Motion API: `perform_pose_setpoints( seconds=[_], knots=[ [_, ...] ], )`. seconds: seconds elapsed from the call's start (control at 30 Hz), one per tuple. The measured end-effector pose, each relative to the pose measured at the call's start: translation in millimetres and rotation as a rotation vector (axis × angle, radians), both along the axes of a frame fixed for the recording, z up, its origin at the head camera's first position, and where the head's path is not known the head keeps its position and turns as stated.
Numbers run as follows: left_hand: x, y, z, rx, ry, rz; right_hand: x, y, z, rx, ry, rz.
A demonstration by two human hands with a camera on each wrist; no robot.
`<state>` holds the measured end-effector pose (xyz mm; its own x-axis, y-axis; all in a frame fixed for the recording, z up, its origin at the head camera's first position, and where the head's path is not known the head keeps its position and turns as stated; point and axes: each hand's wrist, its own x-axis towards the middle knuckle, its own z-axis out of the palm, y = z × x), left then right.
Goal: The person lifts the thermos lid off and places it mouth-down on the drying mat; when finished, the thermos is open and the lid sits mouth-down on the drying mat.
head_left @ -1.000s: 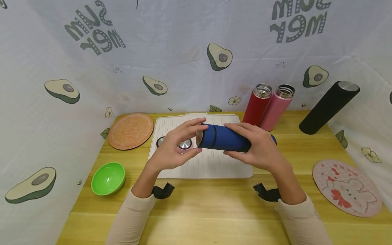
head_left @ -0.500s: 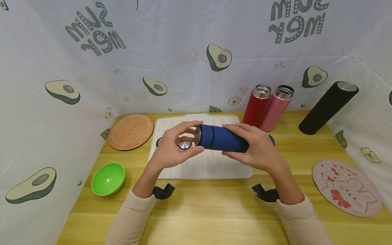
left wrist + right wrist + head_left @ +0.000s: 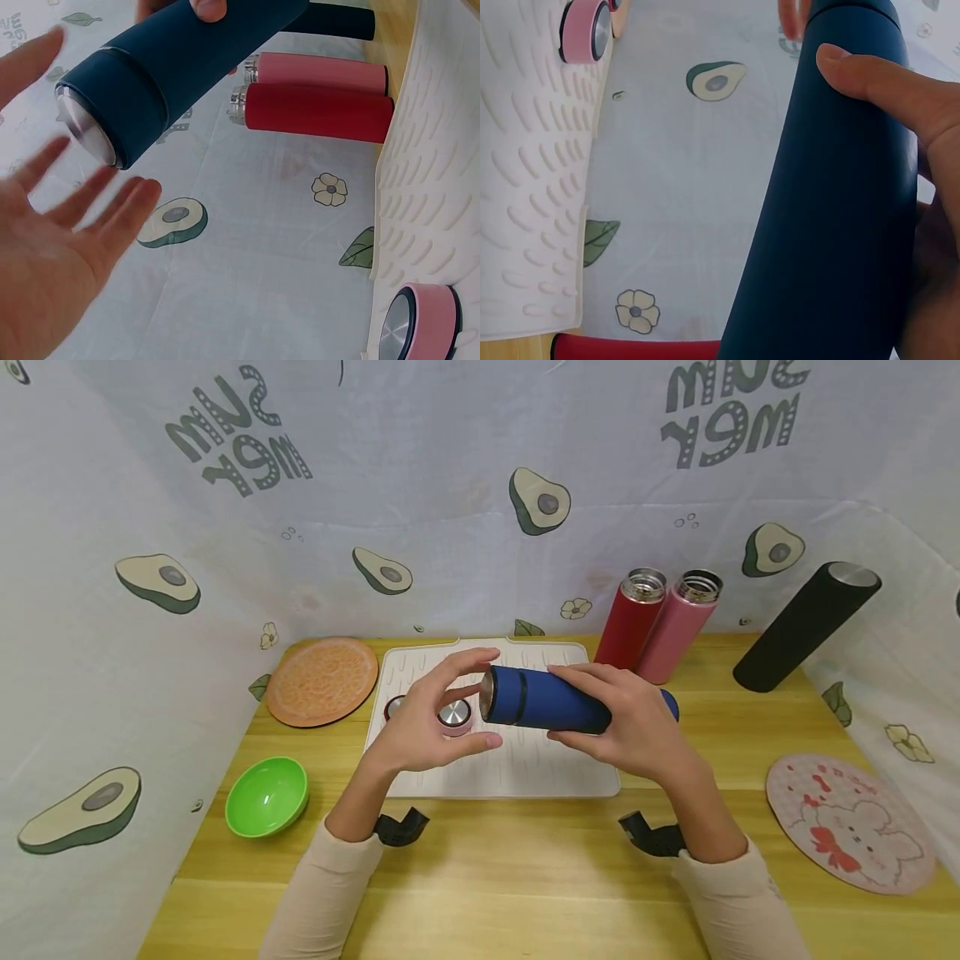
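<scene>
My right hand point(image 3: 639, 720) grips a blue thermos bottle point(image 3: 564, 702) around its body, holding it nearly level above a white drying mat point(image 3: 558, 772). The bottle's lid point(image 3: 504, 695) is on and points left, with a dark seam below it. Around that lid, slightly apart, are the spread fingers of my left hand point(image 3: 416, 727); in the left wrist view this hand point(image 3: 52, 262) holds nothing. Behind the left hand, a pink lid point(image 3: 455, 716) and a partly hidden red-rimmed lid point(image 3: 393, 706) sit on the mat.
Lidless red point(image 3: 630, 622) and pink point(image 3: 678, 631) bottles stand behind the mat's right end. A black bottle point(image 3: 802, 627) stands further right. An orange round mat point(image 3: 322, 682) and green bowl point(image 3: 267, 797) lie left; a rabbit-print round mat point(image 3: 847, 822) lies right.
My left hand's fingers and thumb, around the blue bottle's lid earlier, have spread and drawn slightly left of it. The right hand and bottle stay nearly in place.
</scene>
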<state>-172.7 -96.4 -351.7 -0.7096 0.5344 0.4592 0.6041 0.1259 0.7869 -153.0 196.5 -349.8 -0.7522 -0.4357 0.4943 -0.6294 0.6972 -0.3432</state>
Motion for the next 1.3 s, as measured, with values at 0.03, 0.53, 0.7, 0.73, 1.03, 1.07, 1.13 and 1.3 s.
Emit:
perform_pose_setpoints(
  seconds=[0.03, 0.53, 0.7, 0.73, 1.03, 1.07, 1.13, 1.3],
  knots=[
    [-0.7, 0.1, 0.4, 0.001, 0.017, -0.043, 0.2, 1.2, -0.2, -0.005, -0.008, 0.000],
    [0.7, 0.9, 0.2, 0.039, -0.056, -0.065, 0.8, 3.0, 2.2, -0.006, -0.049, 0.025],
    [2.5, 1.2, -0.1, -0.003, -0.150, 0.071, 3.2, 1.8, 4.0, 0.000, -0.059, 0.016],
    [2.6, 1.4, -0.1, -0.010, -0.159, 0.090, 3.6, 1.6, 4.4, 0.001, -0.061, 0.014],
    [0.2, 2.0, 0.8, 0.009, -0.022, -0.061, 3.9, 3.7, 5.5, 0.007, -0.059, 0.008],
    [0.2, 2.0, 1.0, -0.003, 0.018, -0.084, 4.0, 3.9, 5.5, 0.003, -0.064, 0.014],
    [0.2, 2.1, 0.9, -0.027, 0.093, -0.115, 4.2, 4.1, 5.4, -0.004, -0.073, 0.030],
    [-0.4, 2.3, 0.8, -0.052, 0.155, -0.132, 3.8, 3.5, 5.5, -0.015, -0.079, 0.054]
  ],
)
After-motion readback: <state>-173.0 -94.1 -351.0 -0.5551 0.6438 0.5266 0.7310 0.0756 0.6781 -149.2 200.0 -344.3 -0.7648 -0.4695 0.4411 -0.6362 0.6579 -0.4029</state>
